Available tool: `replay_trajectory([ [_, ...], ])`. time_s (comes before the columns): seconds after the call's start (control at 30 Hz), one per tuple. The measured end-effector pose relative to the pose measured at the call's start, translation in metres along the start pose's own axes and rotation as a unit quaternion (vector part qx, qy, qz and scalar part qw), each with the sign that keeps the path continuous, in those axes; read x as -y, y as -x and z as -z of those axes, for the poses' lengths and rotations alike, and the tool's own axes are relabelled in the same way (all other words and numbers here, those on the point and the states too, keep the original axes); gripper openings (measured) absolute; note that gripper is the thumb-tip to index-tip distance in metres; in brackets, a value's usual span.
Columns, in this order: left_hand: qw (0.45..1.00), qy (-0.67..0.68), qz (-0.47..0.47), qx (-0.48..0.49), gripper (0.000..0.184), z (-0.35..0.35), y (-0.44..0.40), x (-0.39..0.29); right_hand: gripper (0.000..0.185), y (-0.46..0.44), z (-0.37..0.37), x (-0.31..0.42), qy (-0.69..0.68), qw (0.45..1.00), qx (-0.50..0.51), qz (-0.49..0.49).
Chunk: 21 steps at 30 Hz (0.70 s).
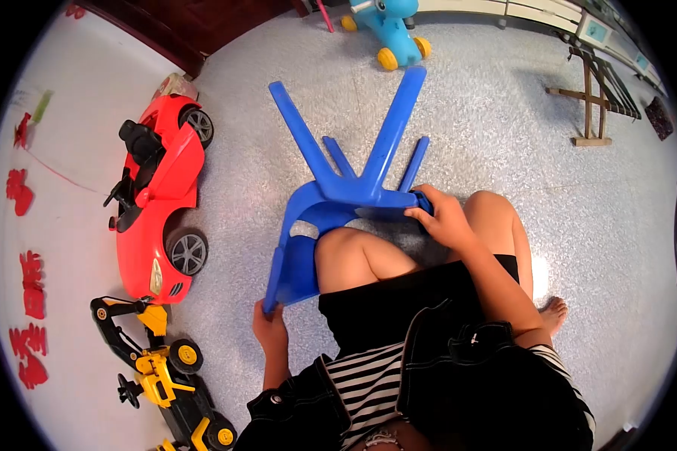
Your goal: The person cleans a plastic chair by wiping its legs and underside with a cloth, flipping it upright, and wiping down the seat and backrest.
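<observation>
A blue plastic chair [368, 180] is tipped over in front of my knees, its legs pointing away from me. My left hand [269, 323] is closed round the end of its backrest, low on the left. At the right edge of the seat, my right hand [440, 218] grips the chair with the thumb on the near side. Under those fingers is a small dark blue patch; whether it belongs to the chair I cannot tell. My left knee is against the chair, between its backrest and seat.
Along the left wall stand a red toy car [162, 195] and a yellow and black toy excavator [158, 376]. A blue ride-on toy [395, 34] with yellow wheels is at the back. To the right are a wooden folding stool [594, 98] and a white cabinet [541, 11].
</observation>
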<state>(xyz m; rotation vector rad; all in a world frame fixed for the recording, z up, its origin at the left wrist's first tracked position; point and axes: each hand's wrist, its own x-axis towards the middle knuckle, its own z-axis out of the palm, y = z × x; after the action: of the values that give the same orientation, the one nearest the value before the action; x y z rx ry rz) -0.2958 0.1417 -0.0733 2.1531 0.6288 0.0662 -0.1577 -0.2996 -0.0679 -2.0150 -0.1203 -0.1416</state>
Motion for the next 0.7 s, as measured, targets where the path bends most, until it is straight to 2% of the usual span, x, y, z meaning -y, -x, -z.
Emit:
replay_trajectory([
  [0.07,0.984,-0.044,-0.146,-0.096,0.042,0.014,-0.035,0.001,0.038,-0.012,-0.004,0.006,-0.034,0.999,-0.022,0.002],
  [0.13,0.956,-0.018,-0.274,-0.1,0.042,0.043,-0.069,-0.081,0.035,-0.028,-0.004,0.018,-0.071,0.997,-0.039,0.005],
  [0.17,0.924,-0.03,-0.357,-0.133,0.047,0.052,-0.085,-0.129,0.033,-0.041,0.001,0.029,-0.168,0.984,-0.062,-0.021],
  [0.23,0.9,-0.042,-0.407,-0.15,0.048,0.062,-0.095,-0.238,0.028,-0.065,0.008,0.047,-0.351,0.929,-0.105,-0.043],
  [0.27,0.879,-0.053,-0.458,-0.123,0.047,0.066,-0.099,-0.286,0.028,-0.072,0.019,0.055,-0.371,0.92,-0.106,-0.066],
  [0.33,0.869,-0.121,-0.463,-0.126,0.047,0.062,-0.115,-0.363,0.031,-0.08,0.031,0.055,-0.429,0.893,-0.096,-0.096],
  [0.37,0.834,-0.159,-0.51,-0.137,0.046,0.053,-0.118,-0.399,0.031,-0.08,0.036,0.055,-0.427,0.895,-0.099,-0.088],
  [0.43,0.764,-0.201,-0.593,-0.157,0.042,0.019,-0.133,-0.45,0.038,-0.072,0.043,0.052,-0.485,0.848,-0.108,-0.182],
  [0.47,0.731,-0.205,-0.63,-0.165,0.04,0.0,-0.14,-0.467,0.038,-0.069,0.045,0.046,-0.481,0.851,-0.108,-0.18],
  [0.53,0.661,-0.168,-0.701,-0.206,0.034,-0.041,-0.152,-0.479,0.043,-0.065,0.046,0.028,-0.492,0.823,-0.137,-0.248],
  [0.6,0.7,-0.096,-0.684,-0.182,0.03,-0.08,-0.128,-0.464,0.046,-0.066,0.055,0.016,-0.488,0.824,-0.151,-0.246],
  [0.63,0.735,-0.068,-0.66,-0.142,0.027,-0.094,-0.112,-0.449,0.048,-0.064,0.061,0.017,-0.456,0.825,-0.184,-0.28],
  [0.67,0.725,-0.03,-0.673,-0.144,0.023,-0.113,-0.107,-0.429,0.049,-0.062,0.066,0.017,-0.423,0.822,-0.217,-0.315],
  [0.7,0.744,-0.027,-0.657,-0.117,0.021,-0.127,-0.101,-0.403,0.051,-0.069,0.059,-0.06,-0.448,0.809,-0.212,-0.316],
])
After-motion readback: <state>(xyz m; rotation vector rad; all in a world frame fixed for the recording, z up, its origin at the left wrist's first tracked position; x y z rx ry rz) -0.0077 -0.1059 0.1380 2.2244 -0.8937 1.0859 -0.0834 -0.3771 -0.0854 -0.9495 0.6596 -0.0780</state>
